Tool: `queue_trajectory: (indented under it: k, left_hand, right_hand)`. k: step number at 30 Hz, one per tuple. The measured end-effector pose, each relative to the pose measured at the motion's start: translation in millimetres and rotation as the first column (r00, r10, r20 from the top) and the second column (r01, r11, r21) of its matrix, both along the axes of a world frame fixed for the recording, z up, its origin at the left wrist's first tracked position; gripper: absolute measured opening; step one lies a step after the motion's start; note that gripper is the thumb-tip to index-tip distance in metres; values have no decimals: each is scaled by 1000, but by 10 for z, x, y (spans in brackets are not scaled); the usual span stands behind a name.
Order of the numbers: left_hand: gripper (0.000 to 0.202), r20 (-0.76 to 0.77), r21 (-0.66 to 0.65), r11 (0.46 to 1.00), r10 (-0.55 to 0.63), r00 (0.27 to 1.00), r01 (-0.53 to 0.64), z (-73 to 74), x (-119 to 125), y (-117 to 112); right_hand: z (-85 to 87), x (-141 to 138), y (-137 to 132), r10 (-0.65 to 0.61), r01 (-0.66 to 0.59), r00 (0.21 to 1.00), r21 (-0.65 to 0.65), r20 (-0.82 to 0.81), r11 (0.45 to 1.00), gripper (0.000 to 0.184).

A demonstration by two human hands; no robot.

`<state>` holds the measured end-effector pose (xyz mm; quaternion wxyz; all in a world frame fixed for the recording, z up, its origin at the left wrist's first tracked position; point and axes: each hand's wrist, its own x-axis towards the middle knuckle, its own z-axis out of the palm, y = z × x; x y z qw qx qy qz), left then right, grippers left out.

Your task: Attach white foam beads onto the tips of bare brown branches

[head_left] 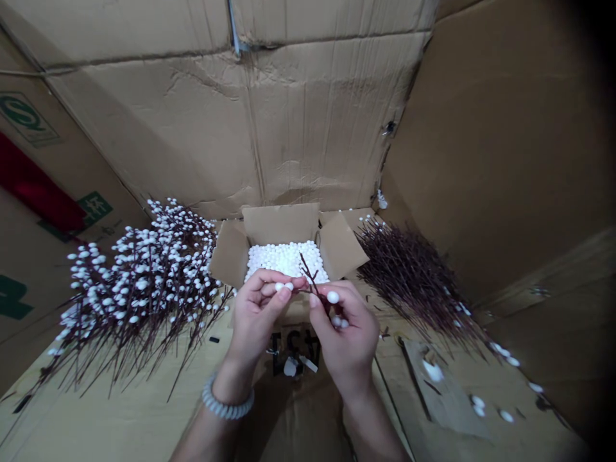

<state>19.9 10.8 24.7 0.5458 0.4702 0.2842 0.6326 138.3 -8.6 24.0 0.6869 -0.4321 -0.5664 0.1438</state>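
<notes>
My left hand (262,308) is closed, with white foam balls (282,287) pinched between thumb and fingers. A brown twig (310,274) with short forked tips is gripped in my right hand (349,327), between thumb and curled fingers. More white balls (332,297) show at my right fingers; whether they sit on the twig or lie in the palm I cannot tell. Both hands meet at the twig, in front of an open cardboard box (282,221) filled with small white balls (283,256).
A pile of brown stems tipped with white balls (149,276) lies at the left. Bare brown twigs (414,276) are bundled at the right. Loose white balls (479,404) are scattered at the right front. Cardboard walls (308,122) enclose the back and sides.
</notes>
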Motion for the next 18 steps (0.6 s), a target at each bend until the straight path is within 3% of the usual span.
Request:
queue_trajectory:
  k: [6, 18]
  left_hand:
    - [12, -3, -9, 1000, -25, 1000, 25, -17, -1, 11]
    - [9, 63, -44, 997, -59, 996, 62, -2, 56, -9]
  right_hand:
    - [-6, -12, 19, -12, 9, 997, 45, 75, 999, 17]
    - [-4, -44, 1, -65, 58, 995, 83, 78, 995, 17]
